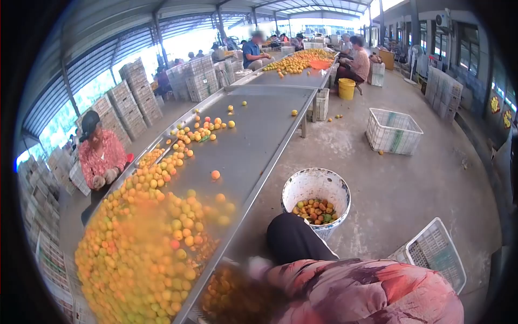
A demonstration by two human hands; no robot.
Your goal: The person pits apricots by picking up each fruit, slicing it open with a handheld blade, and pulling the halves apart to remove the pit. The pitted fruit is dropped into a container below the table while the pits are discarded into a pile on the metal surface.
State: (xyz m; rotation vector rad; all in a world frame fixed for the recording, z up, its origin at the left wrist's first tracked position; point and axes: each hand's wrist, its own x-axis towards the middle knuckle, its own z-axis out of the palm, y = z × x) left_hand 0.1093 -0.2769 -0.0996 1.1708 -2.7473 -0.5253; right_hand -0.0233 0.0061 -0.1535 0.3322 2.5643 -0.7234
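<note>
Showing only as a pale blur, the R hand (259,267) sits low, just R of the tabletop's (253,121) near edge; can't tell if its fingers are apart, together or clamped on anything. It's right by the upper edge of a blurred, shadowed batch of lower fruit (229,294), contact unclear; what that batch sits in is too smeared to ID. L hand out of view, so its fingers can't be told either. R arm, in a pink-red patterned sleeve (372,286), runs roughly horiz. across the bottom, from lower R to the hand at its L end. Dark trouser leg (294,237) juts up just above the sleeve.

Main fruit pile (135,259), orange-yellow w/ some greenish, covers the near L part of the metal tabletop, thinning to scattered pcs farther up; part of it looks hazy. Just beyond the leg: spattered white bucket (307,186) w/ fruit + bits of green in the bottom. Tilted crate (437,256) at R, upright white crate (396,137) farther off on the floor, yellow bucket (346,89) beyond.

Across the tabletop, L side: co-worker (102,151) in cap + reddish patterned top, hands close together in front. Farther back, more people sit by a 2nd fruit heap (297,62); crate stacks (125,108) line the L.
</note>
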